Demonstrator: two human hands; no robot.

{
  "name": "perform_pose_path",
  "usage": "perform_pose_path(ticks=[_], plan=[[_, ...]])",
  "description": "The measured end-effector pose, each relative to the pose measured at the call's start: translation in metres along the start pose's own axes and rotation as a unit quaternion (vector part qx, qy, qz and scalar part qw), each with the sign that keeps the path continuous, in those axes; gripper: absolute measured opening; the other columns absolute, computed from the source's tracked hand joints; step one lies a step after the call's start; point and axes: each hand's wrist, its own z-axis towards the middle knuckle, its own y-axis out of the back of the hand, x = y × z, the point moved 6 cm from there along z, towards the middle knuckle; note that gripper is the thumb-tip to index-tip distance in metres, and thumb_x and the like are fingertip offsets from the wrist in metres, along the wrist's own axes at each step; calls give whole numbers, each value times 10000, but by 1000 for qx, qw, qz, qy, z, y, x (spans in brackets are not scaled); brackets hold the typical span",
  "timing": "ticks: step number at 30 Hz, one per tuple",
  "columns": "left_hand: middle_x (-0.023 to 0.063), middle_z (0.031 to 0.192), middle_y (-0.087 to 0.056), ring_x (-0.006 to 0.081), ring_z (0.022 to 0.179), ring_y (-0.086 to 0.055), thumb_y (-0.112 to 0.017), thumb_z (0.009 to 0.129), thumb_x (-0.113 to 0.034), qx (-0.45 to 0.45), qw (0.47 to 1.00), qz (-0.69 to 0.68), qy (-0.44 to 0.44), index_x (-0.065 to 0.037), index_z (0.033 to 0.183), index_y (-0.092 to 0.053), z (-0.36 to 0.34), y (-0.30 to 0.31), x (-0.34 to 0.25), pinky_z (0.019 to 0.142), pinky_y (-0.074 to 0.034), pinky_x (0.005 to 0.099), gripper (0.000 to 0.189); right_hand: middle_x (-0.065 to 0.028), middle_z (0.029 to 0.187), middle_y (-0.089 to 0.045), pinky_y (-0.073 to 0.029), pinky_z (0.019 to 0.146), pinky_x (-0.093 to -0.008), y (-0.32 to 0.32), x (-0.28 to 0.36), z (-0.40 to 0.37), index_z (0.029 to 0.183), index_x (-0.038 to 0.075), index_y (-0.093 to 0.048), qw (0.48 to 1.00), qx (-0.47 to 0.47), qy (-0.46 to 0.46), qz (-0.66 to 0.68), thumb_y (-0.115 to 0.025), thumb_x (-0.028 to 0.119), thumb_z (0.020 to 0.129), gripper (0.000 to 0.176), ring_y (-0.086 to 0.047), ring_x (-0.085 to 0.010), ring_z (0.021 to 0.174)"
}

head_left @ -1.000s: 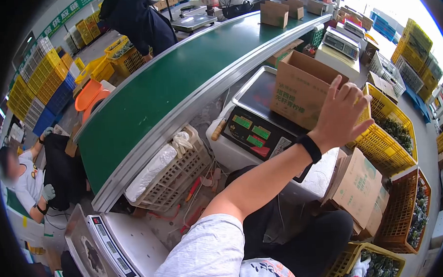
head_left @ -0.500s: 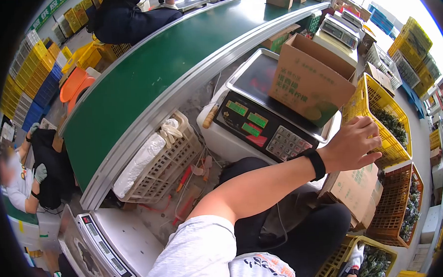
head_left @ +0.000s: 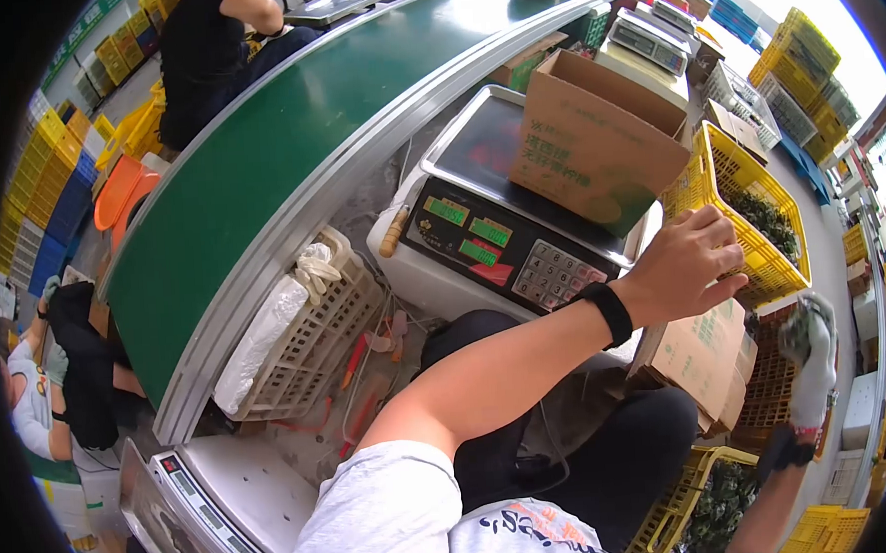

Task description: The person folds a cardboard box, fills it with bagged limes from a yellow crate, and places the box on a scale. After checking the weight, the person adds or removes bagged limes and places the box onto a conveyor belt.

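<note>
My left hand [head_left: 685,269], bare with a black wristband, hovers just right of the scale's keypad, near the open cardboard box [head_left: 597,153]. Its fingers are loosely bent, the thumb stands apart, and nothing shows in it. The box stands on the pan of a digital scale [head_left: 501,243] with lit green displays. My right hand [head_left: 816,357], in a white glove, is raised at the right in front of an orange-brown crate [head_left: 764,385]. Its fingers are blurred and curled around something grey-green that I cannot make out. Below it stands a yellow crate of dark green produce [head_left: 716,508].
Flattened cartons [head_left: 703,358] lie beside my knee. Another yellow crate [head_left: 750,210] holds green produce. A green conveyor belt [head_left: 286,145] runs along the left; a white basket [head_left: 311,333] and a second scale [head_left: 210,514] stand near it. Other people sit beyond the belt.
My right hand has risen out of the lower yellow crate, up and to the right. My left hand stays nearly in place. The view has shifted slightly.
</note>
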Motion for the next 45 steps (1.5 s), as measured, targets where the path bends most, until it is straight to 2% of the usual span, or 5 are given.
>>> perform_pose_path(ticks=[17,26,31,36,45], plan=[[43,874,-646,267,881,-642,-803,825,-166,6,999,-43,18,-104,830,-698,12,32,2,760,-531,396,122,-173,1317,-627,-566,943,-366,-102,126,48,1438,89,-506,826,-5,495,-270,-611,-142,873,620,-677,-289,1125],[80,842,-666,279,786,-646,-776,861,-112,54,998,-26,33,-61,865,-737,16,31,-4,707,-519,381,64,-112,1261,-636,-565,945,-359,70,-14,-54,1484,52,-478,975,-114,62,-182,-538,-203,900,640,-663,-231,1089],[59,836,-642,276,810,-674,-725,902,-254,122,988,-92,4,-102,843,-666,-12,-22,-31,724,-550,398,173,-48,1050,-673,-519,856,-311,174,-151,-160,1265,110,-674,934,-255,-246,45,-515,448,1056,429,-643,-161,947],[59,822,-645,284,797,-670,-707,912,-248,168,980,-104,23,-98,841,-671,-22,-35,-29,701,-541,412,170,-154,1403,-605,-427,1094,-369,200,-225,-257,1388,31,-563,846,20,-358,-395,-662,256,942,509,-590,-266,1243],[83,815,-692,233,735,-697,-733,897,-80,271,955,-56,107,-63,920,-741,-25,-25,-12,643,-531,346,29,-169,1346,-648,-473,1057,-382,153,-234,-294,1364,34,-591,889,-65,-318,-323,-704,266,931,505,-620,-295,1235]])
